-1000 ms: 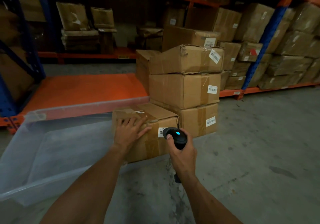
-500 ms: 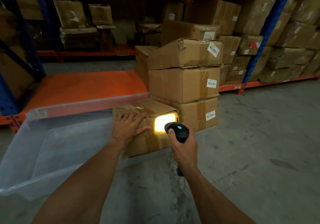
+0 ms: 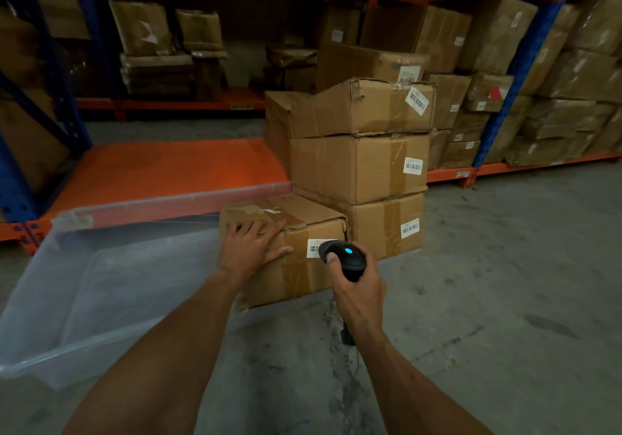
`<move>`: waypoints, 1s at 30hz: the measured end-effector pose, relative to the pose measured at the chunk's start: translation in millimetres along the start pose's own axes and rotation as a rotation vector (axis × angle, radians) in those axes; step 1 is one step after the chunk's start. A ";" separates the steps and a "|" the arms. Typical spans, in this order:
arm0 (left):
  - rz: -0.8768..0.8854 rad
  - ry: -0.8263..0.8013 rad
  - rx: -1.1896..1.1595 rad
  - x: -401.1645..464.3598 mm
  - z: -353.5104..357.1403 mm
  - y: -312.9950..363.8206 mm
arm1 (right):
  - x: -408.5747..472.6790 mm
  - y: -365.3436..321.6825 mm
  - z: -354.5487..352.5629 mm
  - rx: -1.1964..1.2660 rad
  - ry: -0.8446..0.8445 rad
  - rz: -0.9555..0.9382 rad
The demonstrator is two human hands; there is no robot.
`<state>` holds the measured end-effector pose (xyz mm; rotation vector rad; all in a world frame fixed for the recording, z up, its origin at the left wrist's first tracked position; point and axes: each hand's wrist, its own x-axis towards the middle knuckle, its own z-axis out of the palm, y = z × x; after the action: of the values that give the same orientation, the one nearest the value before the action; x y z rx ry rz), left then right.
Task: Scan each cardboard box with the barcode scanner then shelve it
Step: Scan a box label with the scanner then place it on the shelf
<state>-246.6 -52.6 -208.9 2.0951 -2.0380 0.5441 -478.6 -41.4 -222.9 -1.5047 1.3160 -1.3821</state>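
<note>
Scan flash gone; right hand grips scanner seemingly near label; left hand flat on box.

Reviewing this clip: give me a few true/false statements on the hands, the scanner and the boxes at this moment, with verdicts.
1. The right hand grips the black handheld barcode scanner. True.
2. The left hand lies flat on the small brown cardboard box. True.
3. That box rests on the orange shelf deck. False: it sits at the corner of the clear plastic bin.
4. The scanner points at the floor. False: it faces the box's white barcode label.
</note>
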 end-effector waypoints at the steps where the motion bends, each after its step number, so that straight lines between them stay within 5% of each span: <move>1: 0.000 0.005 -0.002 0.0 -0.4 0.1 | 0.3 0.0 0.0 -0.002 0.003 0.003; 13: -0.049 -0.059 0.003 13.6 -4.2 1.1 | 31.2 -15.6 -0.3 0.009 0.029 -0.039; 30: -0.027 0.061 -0.128 42.2 -12.4 -1.6 | 223.1 -158.2 5.8 0.066 0.144 -0.297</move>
<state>-246.8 -87.2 -181.6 2.0050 -1.9540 0.4540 -457.2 -218.2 -15.1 -1.6288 1.1509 -1.7322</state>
